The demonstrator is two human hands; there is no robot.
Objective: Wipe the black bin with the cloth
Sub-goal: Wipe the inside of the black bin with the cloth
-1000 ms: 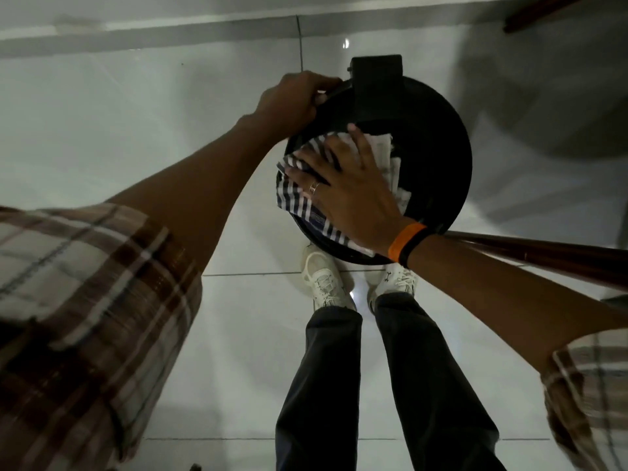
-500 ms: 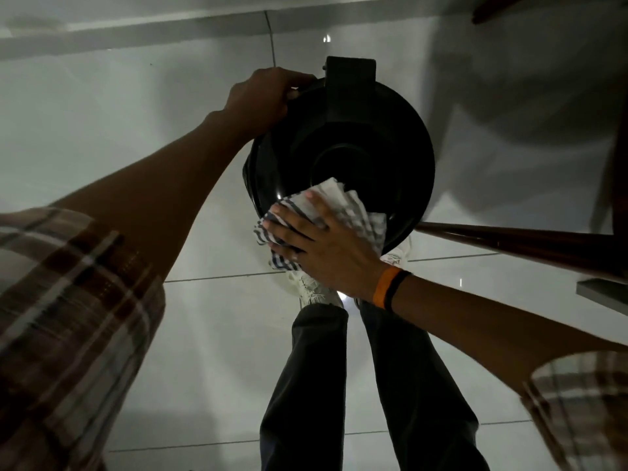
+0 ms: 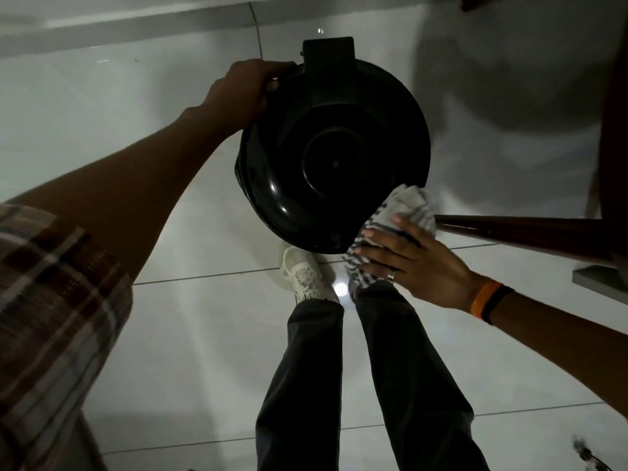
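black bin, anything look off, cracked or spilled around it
Nothing stands out. The black bin looks intact, gripped at its far rim by the left hand; the right hand presses the cloth to its near-right edge. No spill shows on the floor.

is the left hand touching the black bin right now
Touching. In the head view the left hand is clamped on the far left rim of the black bin, its fingers curled over the edge with no gap showing.

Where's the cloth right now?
In the head view, the striped cloth sits under the right hand, pressed against the black bin at its lower-right edge.
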